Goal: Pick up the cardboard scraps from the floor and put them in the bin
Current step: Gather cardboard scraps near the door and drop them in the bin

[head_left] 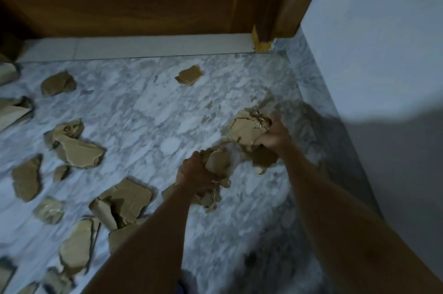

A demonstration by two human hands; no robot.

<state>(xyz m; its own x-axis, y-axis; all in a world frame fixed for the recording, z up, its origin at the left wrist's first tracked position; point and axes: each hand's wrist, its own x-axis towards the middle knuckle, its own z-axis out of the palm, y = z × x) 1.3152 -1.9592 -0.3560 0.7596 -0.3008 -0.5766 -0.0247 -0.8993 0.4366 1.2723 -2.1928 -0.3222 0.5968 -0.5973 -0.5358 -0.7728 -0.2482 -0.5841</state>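
**Both hands full of torn cardboard near the corner**

We see no bin anywhere in this view, and the picture is dim and a little blurred, so fine edges are hard to read. Our left hand (194, 174) has its grip clamped on a bunch of crumpled cardboard scraps (215, 169), some of them hanging below the fist and partly hidden behind the forearm. Our right hand (275, 135) is closed on a second wad of scraps (247, 128); a darker piece (263, 159) sits under it, and whether that one is held or lying on the floor we cannot tell.

Many more loose scraps (76, 150) are spread over the marble floor (148, 114) to the left, several cut off by the frame edge. One small piece (189, 75) lies alone toward the wooden door (119, 1). A pale wall (371, 42) closes the right side, with our shadow across its lower part.
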